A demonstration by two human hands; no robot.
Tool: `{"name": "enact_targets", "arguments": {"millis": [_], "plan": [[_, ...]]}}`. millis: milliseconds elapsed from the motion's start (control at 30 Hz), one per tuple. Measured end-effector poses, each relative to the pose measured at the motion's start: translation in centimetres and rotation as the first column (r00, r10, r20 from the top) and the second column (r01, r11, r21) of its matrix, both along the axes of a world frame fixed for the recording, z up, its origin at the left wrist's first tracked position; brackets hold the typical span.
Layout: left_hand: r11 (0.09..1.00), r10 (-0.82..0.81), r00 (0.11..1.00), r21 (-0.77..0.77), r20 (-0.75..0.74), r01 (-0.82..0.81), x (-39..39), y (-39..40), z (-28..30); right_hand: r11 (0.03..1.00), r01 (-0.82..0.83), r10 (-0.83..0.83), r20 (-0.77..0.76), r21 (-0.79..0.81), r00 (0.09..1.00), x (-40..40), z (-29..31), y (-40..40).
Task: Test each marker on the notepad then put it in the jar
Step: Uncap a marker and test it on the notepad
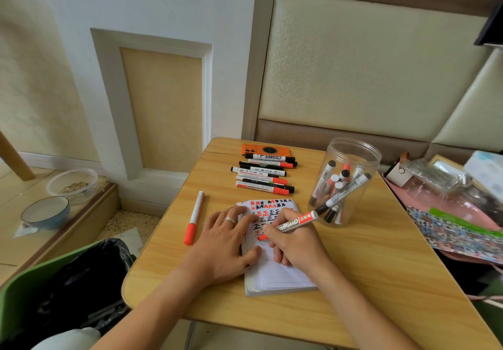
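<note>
On the notepad, red-and-black marks beneath right hand's "TEBOARD"-lettered marker.

Table: wood-grain laminate, smooth, light sheen. Notepad under both hands: matt white paper. Jar beyond right hand: clear glossy plastic. Marker in right hand: smooth plastic, glossy printed label. Ring on left hand: shiny metal. Bowl far left of left hand: glazed ceramic, approx.

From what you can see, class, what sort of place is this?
Probably a room in a home: a small wooden table against a padded wall panel, and bowls on the floor.
</note>
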State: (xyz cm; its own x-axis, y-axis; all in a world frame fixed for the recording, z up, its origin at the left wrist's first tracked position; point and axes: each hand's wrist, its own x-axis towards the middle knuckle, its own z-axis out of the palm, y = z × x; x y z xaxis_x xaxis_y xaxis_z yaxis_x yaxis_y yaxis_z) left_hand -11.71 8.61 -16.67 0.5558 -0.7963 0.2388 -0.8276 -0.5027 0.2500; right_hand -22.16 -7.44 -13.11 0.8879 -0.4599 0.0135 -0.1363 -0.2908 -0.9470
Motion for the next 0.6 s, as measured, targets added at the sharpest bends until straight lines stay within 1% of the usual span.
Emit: {"name": "enact_targets", "arguments": {"millis": [233, 433, 600], "plan": [[1.0, 0.002, 1.0, 0.025, 0.01, -0.003, -0.01, 0.07, 0.02, 1.0, 0.0, 0.0, -0.023, -0.007, 1.0, 0.06, -0.16, -0.07], [1.0, -0.005, 1.0, 0.029, -0.004, 0.005, 0.09, 0.03, 0.02, 0.999, -0.039, 0.039, -0.019, -0.013, 0.999, -0.12, -0.07, -0.03], [0.999, 0.0, 1.0, 0.04, -0.013, 0.0, -0.05, 0.11, 0.09, 0.999, 0.032, -0.033, -0.036, -0.015, 0.999, 0.0, -0.14, -0.17]]}}
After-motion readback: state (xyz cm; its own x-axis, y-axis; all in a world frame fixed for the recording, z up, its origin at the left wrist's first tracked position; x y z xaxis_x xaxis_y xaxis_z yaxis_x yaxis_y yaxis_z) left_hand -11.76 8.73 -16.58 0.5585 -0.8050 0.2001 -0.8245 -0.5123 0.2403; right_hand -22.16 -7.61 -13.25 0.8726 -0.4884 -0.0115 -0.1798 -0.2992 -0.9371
